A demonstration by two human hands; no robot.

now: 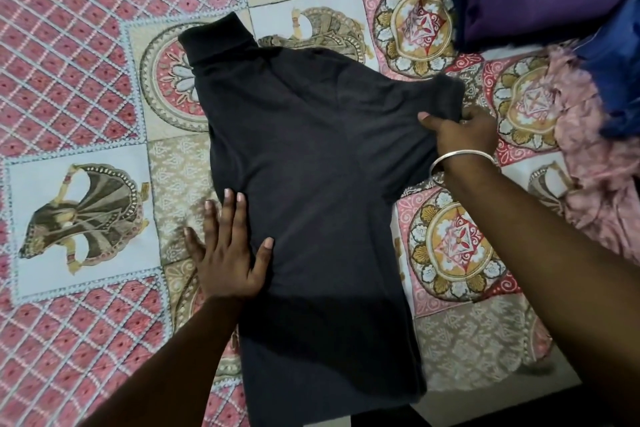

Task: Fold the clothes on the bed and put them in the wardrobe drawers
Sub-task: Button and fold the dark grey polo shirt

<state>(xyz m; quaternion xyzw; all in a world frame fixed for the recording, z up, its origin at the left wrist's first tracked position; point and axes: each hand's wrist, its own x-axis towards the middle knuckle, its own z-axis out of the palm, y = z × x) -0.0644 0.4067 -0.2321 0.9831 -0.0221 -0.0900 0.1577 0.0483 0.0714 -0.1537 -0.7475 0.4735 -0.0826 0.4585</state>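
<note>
Pinching the black shirt (pixel 304 184) sleeve with right hand (pixel 460 135), left hand (pixel 228 253) spread flat on its edge, probably risking a bunched, lopsided fold.

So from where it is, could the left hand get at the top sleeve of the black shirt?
Probably yes. The left hand lies flat at the black shirt's left edge, holding nothing, and only flat shirt and bedsheet lie between it and the sleeve. It would need a forward stretch.

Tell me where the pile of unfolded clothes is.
In the head view the pile of clothes sits at the upper right of the bed, just beyond the right hand gripping the black shirt sleeve.
</note>
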